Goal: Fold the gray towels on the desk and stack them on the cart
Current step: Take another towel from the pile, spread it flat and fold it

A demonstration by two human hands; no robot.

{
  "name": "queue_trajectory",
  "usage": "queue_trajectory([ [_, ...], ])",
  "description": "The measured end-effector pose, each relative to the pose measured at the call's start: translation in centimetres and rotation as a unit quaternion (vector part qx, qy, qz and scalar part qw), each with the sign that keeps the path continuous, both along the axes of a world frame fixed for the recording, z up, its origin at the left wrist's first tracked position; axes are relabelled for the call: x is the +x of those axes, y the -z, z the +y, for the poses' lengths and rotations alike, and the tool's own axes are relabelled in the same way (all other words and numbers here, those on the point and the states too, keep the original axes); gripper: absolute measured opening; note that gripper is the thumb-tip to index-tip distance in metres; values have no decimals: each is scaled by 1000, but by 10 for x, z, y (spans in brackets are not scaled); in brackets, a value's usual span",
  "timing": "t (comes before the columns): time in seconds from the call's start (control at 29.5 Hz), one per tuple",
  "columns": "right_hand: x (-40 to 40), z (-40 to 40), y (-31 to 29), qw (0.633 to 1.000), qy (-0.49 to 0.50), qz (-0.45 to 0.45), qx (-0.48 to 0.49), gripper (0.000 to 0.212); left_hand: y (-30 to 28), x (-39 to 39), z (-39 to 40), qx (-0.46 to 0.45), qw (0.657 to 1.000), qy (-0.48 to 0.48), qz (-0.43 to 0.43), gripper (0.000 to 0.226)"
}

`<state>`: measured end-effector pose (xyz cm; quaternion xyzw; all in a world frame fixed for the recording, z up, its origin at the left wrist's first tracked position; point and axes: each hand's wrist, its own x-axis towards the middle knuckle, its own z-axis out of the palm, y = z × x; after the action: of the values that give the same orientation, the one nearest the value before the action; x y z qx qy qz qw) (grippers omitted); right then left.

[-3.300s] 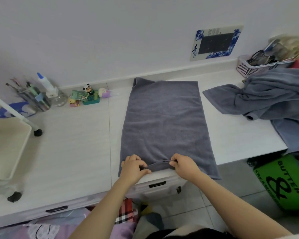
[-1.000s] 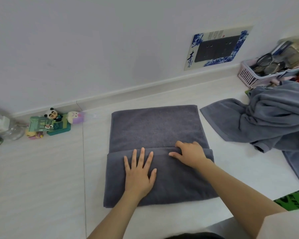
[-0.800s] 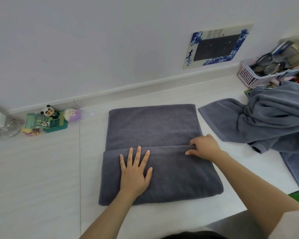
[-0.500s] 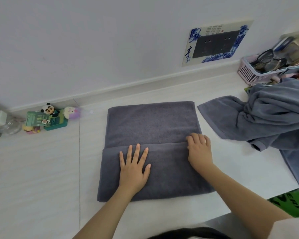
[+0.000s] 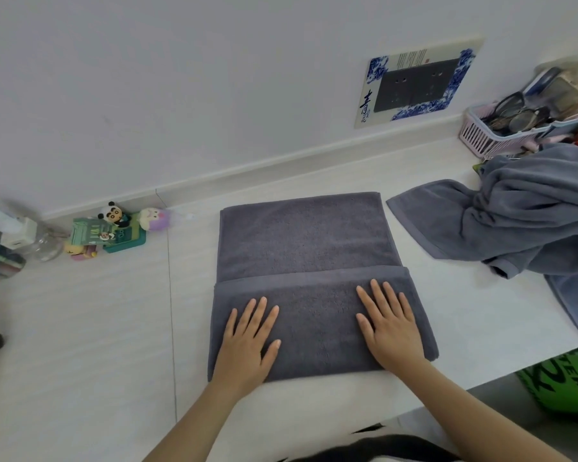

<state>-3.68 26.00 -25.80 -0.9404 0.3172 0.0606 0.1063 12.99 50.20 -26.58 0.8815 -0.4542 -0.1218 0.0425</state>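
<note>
The dark gray folded towel (image 5: 311,261) is matt terry cloth with a fine, nubbly pile and a flat-woven hem, and the crumpled blue-gray heap of towels (image 5: 528,225) beside it shows the same soft, dull weave. The pale bench (image 5: 90,328) beneath has a smooth, faintly streaked laminate-like face with a low sheen. The pink latticed basket (image 5: 484,140) looks like moulded plastic.

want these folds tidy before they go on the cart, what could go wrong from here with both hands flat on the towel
1. The folded flap's edge on the gray towel sits slightly askew; the left hand and right hand may press that skew in.
2. The towel's near edge lies close to the desk front, so a tug could slide it off.
3. The unfolded towel pile lies close beside it and could snag the next fold.
</note>
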Motion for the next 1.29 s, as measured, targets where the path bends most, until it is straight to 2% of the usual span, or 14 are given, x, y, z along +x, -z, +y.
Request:
queue_trajectory([
  [0.07,-4,4,-7,1000,-6,-18,10,55,-4,0,9,-40,999,20,18,58],
  [0.24,-38,20,-15,979,-144,-136,43,49,-4,-10,38,-178,977,66,93,53],
  [0.31,-49,22,-8,978,-141,-142,59,48,2,-11,45,-200,970,63,120,53],
  [0.48,-45,35,2,980,-84,-176,47,35,4,-9,40,-206,969,67,116,46],
  [0.61,-32,39,0,975,-56,-213,19,28,2,-8,35,-233,966,6,112,36],
  [0.75,-27,32,-8,979,-67,-188,46,25,-17,0,24,-206,972,-16,114,24],
  [0.81,-23,26,-21,983,-62,-148,93,15,-36,7,17,-142,976,-18,164,19],
  [0.92,-19,22,-49,978,-84,-33,190,11,-64,16,15,-26,970,-1,242,11],
  [1.05,-15,15,-84,950,-135,90,267,23,-91,24,15,79,938,65,331,20],
  [1.19,2,3,-121,925,-167,136,314,25,-123,42,8,106,916,86,378,26],
  [1.29,31,-11,-139,935,-183,136,272,21,-143,66,-6,112,926,87,351,27],
])
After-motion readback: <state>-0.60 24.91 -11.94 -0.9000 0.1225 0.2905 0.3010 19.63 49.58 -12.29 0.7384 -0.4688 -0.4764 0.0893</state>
